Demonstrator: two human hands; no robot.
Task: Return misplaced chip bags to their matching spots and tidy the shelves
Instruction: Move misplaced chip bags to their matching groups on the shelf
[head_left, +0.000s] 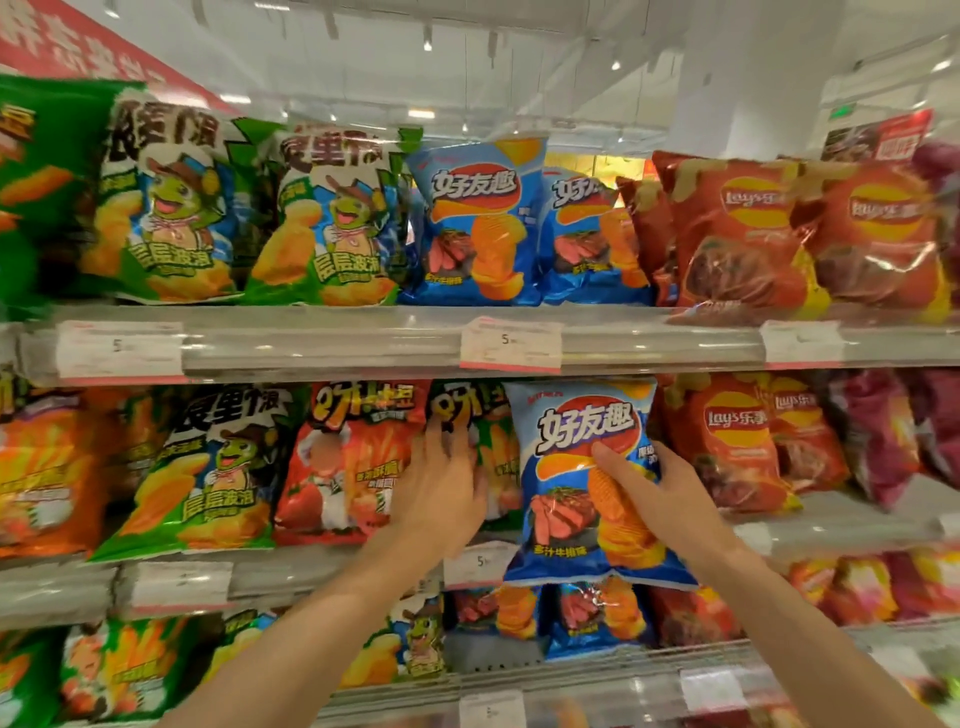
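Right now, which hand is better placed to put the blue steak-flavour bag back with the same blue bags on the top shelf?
The right hand. It already grips the blue bag, almost directly below the matching blue bags on the top shelf. The left hand rests open on a green bag on the middle shelf.

Bright overhead store lights (427, 45), glare on bags, soft blur, fisheye warp at edges

Your right hand (670, 488) gripping the blue steak-flavour chip bag (582, 483), left hand (441, 483) at nine o'clock against the green bag (493, 447).
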